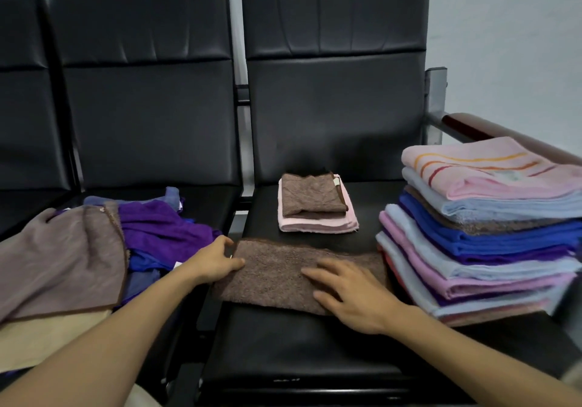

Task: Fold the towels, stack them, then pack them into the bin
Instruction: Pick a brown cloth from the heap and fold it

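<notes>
A brown towel point(274, 271) lies folded into a long strip across the black seat point(299, 343) in front of me. My left hand point(217, 260) pinches its left end between thumb and fingers. My right hand point(349, 290) rests flat on the strip's right half, fingers spread. Behind it sits a small stack: a folded brown towel point(311, 195) on a folded pink towel point(318, 222). A tall stack of folded towels point(478, 233) in pink, light blue, blue and purple stands at the right. No bin is in view.
A loose heap of unfolded towels point(104, 242), brown, purple, blue and beige, covers the seat at the left. Black chair backs point(333, 91) rise behind. A wood-topped armrest point(472, 127) runs behind the tall stack.
</notes>
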{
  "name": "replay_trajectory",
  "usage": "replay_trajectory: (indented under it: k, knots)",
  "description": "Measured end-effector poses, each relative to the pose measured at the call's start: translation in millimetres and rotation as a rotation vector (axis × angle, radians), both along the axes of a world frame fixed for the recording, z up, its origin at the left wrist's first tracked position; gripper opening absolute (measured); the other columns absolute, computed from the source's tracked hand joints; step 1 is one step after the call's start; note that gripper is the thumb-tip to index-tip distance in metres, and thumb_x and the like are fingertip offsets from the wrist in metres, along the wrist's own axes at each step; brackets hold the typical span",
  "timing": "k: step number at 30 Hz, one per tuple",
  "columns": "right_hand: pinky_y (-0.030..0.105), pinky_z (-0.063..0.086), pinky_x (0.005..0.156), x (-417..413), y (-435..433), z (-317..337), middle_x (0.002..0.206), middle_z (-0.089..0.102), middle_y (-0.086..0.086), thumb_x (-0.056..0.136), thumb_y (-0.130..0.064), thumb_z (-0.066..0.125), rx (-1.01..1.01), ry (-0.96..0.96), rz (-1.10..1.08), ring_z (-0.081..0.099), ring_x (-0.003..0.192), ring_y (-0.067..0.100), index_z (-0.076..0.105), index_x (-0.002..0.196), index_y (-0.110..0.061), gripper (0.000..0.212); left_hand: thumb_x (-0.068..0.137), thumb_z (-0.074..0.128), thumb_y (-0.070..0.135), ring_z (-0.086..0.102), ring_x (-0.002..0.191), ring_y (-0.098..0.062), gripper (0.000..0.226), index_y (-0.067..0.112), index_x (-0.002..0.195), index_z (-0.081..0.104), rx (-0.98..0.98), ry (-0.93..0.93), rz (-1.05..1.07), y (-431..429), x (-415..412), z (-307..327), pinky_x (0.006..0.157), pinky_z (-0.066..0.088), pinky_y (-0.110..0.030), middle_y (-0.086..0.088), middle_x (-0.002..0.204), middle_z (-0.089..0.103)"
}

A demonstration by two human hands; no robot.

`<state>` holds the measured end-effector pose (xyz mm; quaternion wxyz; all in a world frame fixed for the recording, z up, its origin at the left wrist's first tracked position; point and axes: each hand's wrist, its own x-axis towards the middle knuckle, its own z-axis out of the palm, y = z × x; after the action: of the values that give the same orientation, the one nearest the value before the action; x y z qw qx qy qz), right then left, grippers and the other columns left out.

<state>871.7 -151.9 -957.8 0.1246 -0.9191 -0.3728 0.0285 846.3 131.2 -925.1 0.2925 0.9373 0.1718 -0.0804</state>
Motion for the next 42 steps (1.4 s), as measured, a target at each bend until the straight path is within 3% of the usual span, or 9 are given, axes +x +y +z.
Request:
replay_trajectory:
  k: [4,9,15,18,21,24,29,35,42]
  knots:
    - [0.040,-0.006,0.119,-2.6,1.2,-2.3,0.160,0.005,-0.012,0.099,-0.042,0.033,-0.148,0.123,0.012,-0.001,0.147,0.013,0.015,0.141,-0.059,0.049,0.085,0.070,0.023,0.058,0.102,-0.019,0.081,0.026,0.149,0.020,-0.024,0.098,-0.149,-1.3,-14.0,9.7,0.082,0.047,-0.026,-0.006,0.114,0.059]
    - [0.043,-0.003,0.119,-2.2,9.6,1.4,0.158,0.011,-0.009,0.094,-0.038,0.041,-0.123,0.147,0.000,0.003,0.146,0.014,0.022,0.142,-0.056,0.055,0.077,0.069,-0.007,0.047,0.056,-0.010,0.062,0.029,0.126,0.053,-0.299,-0.194,-0.062,-2.2,-21.9,24.5,0.044,0.039,-0.018,-0.006,0.065,0.050]
    - [0.040,0.000,0.120,-14.5,29.6,2.6,0.158,0.014,-0.011,0.095,-0.039,0.046,-0.040,0.184,0.174,0.003,0.146,0.011,0.025,0.144,-0.050,0.055,0.075,0.058,-0.015,0.046,0.069,-0.015,0.045,0.019,0.100,0.073,-0.657,-0.415,-0.008,-26.6,-22.7,56.6,0.063,0.037,-0.025,-0.003,0.066,0.049]
    - [0.029,0.016,0.119,-15.1,31.4,12.7,0.151,0.028,-0.010,0.091,-0.040,0.056,0.156,0.253,0.160,0.021,0.141,0.006,0.034,0.144,-0.038,0.057,0.075,0.055,-0.013,0.053,0.073,-0.015,0.041,0.016,0.096,0.075,-0.755,-0.398,0.014,-36.8,-21.6,67.8,0.066,0.043,-0.026,-0.007,0.078,0.056]
    - [0.029,0.038,0.104,0.2,9.8,21.6,0.126,0.046,-0.002,0.088,-0.044,0.057,0.137,0.025,-0.208,0.045,0.124,0.017,0.049,0.129,-0.026,0.045,0.076,0.054,-0.012,0.055,0.079,-0.018,0.039,0.016,0.093,0.075,-0.762,-0.361,-0.004,-46.0,-20.3,71.9,0.067,0.045,-0.027,-0.010,0.090,0.061]
    - [0.031,0.047,0.091,9.0,-12.6,19.0,0.118,0.059,0.002,0.083,-0.056,0.059,-0.052,0.169,-0.437,0.058,0.110,0.020,0.048,0.120,-0.020,0.053,0.076,0.055,-0.010,0.056,0.082,-0.021,0.035,0.014,0.094,0.075,-0.700,-0.319,-0.036,-60.0,-17.4,69.6,0.072,0.045,-0.029,-0.012,0.089,0.062]
    - [0.024,0.044,0.069,7.1,-14.3,2.5,0.082,0.062,-0.009,0.078,-0.049,0.071,0.160,0.254,-0.492,0.059,0.079,0.010,0.053,0.080,-0.028,0.028,0.077,0.055,-0.008,0.052,0.067,-0.010,0.033,0.015,0.091,0.074,-0.592,-0.274,-0.071,-93.7,-8.4,60.3,0.061,0.041,-0.018,0.002,0.066,0.058]
    - [0.016,0.045,0.061,11.9,-16.8,-2.4,0.065,0.066,-0.011,0.077,-0.032,0.077,0.338,0.418,-0.521,0.060,0.065,0.002,0.066,0.068,-0.023,0.017,0.081,0.057,0.007,0.047,0.048,0.002,0.023,0.023,0.088,0.072,-0.315,-0.234,-0.190,-148.3,4.0,28.5,0.044,0.034,-0.010,0.013,0.055,0.053]
    - [0.020,0.049,0.072,19.2,-24.9,-6.2,0.073,0.072,-0.008,0.083,-0.008,0.063,0.444,0.621,-0.477,0.066,0.082,0.010,0.071,0.065,-0.026,0.026,0.092,0.053,0.023,0.061,0.068,-0.015,0.030,0.019,0.122,0.053,-0.333,-0.065,-0.117,-165.4,6.1,0.9,0.055,0.050,-0.025,-0.003,0.102,0.067]
